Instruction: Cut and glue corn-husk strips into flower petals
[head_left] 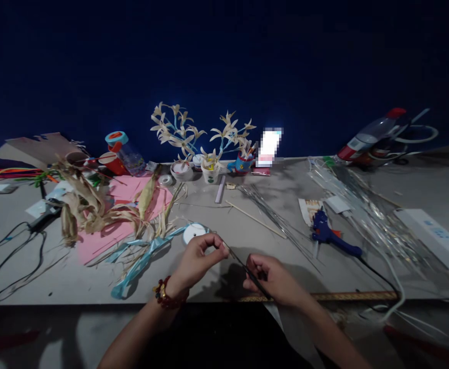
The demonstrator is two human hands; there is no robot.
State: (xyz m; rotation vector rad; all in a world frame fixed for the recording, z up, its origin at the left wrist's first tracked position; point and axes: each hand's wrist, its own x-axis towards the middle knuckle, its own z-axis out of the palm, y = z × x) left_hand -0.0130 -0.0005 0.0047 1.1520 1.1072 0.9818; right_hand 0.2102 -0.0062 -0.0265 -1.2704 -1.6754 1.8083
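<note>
My left hand (201,256) is pinched closed on the upper end of a thin dark wire (240,264), with a beaded bracelet (165,293) on its wrist. My right hand (272,279) is closed around the lower part of the same wire, near the table's front edge. The wire runs slanting between the two hands. A white tape roll (194,231) lies just behind my left hand. A light blue ribbon (142,259) trails to the left of it.
Dried husk leaves (89,207) lie on pink paper (122,215) at left. Husk flowers in small pots (212,171) stand at the back. A blue glue gun (330,236), thin wires (274,218), clear plastic wrap (366,210), a power strip (440,241) and a ruler (347,296) sit to the right.
</note>
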